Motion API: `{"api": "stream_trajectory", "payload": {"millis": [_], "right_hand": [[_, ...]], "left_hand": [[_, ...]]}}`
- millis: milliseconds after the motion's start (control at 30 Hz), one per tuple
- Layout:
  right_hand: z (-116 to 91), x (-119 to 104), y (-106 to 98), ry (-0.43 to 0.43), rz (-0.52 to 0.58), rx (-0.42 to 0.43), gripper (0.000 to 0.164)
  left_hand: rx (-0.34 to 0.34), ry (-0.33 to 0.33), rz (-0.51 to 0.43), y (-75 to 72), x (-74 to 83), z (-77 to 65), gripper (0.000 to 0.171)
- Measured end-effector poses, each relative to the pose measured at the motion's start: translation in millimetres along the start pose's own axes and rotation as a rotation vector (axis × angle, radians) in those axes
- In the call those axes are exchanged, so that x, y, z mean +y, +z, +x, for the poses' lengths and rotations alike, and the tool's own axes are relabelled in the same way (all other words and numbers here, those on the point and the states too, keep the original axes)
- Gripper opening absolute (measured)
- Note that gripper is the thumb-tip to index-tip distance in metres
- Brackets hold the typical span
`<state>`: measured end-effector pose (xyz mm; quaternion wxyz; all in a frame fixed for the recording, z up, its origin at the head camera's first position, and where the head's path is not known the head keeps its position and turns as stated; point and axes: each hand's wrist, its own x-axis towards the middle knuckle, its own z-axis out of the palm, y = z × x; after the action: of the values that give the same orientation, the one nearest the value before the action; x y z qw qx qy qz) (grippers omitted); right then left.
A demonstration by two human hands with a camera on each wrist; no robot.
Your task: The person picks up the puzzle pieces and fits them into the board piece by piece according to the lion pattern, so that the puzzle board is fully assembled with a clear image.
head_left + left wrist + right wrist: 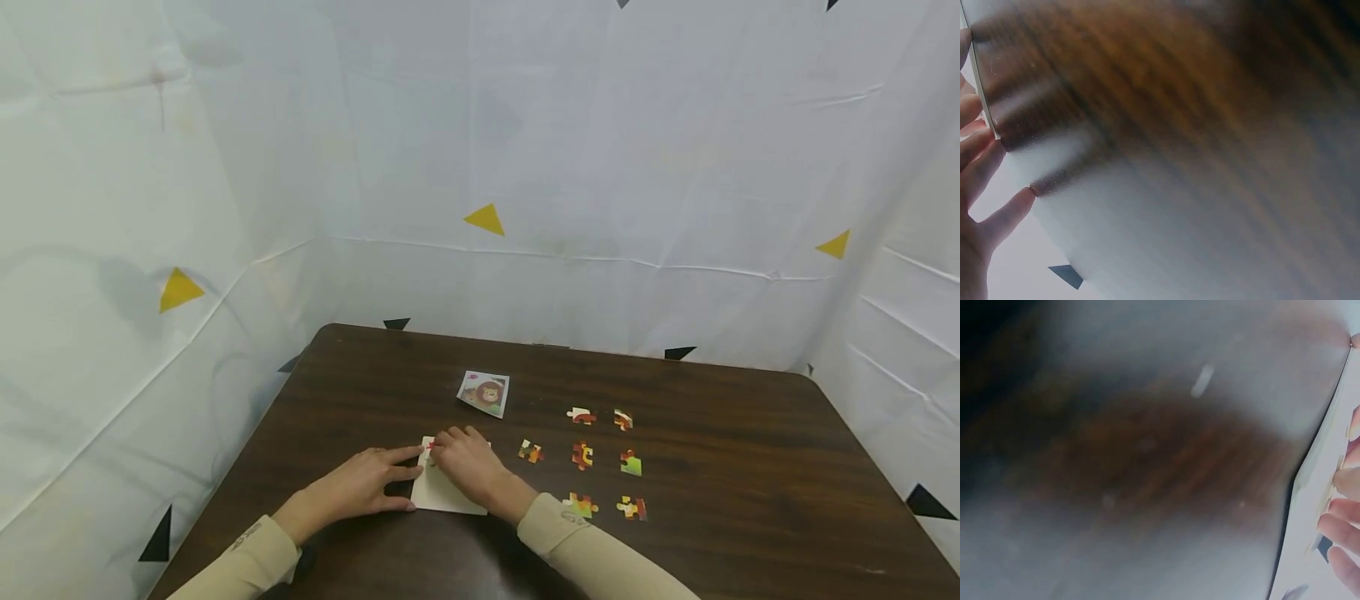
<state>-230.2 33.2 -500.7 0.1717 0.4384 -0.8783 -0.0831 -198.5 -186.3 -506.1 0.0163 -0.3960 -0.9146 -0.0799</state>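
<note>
A person's right hand (471,463) bends its fingers over a small pinkish-red puzzle piece (431,447) at the upper left of a pale board (444,493); whether the fingers pinch the piece or merely press on it cannot be told. The left hand (356,483), its fingers spread and grasping nothing, touches the board's left edge. Both wrists emerge from cream sleeves (258,557) (dark markings show near the cuffs). Just beyond the board lies a picture card (483,395) showing a lion, its near edge tilted. To the right, well apart from the left hand, seven loose puzzle pieces (582,455) lie in three rows of two, three and two, the nearest row beside the right sleeve. All rest on a dark wood-grain table (750,467), backed by white sheeting (585,150) bearing yellow and black triangles
</note>
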Motion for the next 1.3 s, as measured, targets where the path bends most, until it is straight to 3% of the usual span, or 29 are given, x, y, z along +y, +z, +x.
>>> {"api": "stream_trajectory", "payload": {"millis": [200,500,667,833,1067,1300], "right_hand": [[4.1,-5.0,1.1,0.018,0.043,0.009,0.012],[1.5,4.6,-3.7,0.07,0.229,0.033,0.018],[-11.4,38.4,-4.6,0.144,0.312,0.127,0.021],[-36.6,88.3,0.4,0.263,0.389,0.216,0.023],[-80.5,146.6,5.3,0.493,0.434,0.169,0.029],[-112.6,174.5,11.2,0.559,0.437,0.136,0.038]], "left_hand": [[-0.005,-0.014,0.001,0.9,-2.6,-4.5,0.059],[0.006,-0.027,-0.017,1.2,-4.4,-9.0,0.058],[0.006,-0.022,-0.019,0.1,-5.0,-6.4,0.058],[-0.01,-0.033,-0.035,0.1,-7.0,-6.6,0.057],[-0.021,-0.051,-0.063,-1.5,-9.0,-8.0,0.056],[-0.038,-0.072,-0.071,-2.4,-8.9,-7.8,0.056]]}}
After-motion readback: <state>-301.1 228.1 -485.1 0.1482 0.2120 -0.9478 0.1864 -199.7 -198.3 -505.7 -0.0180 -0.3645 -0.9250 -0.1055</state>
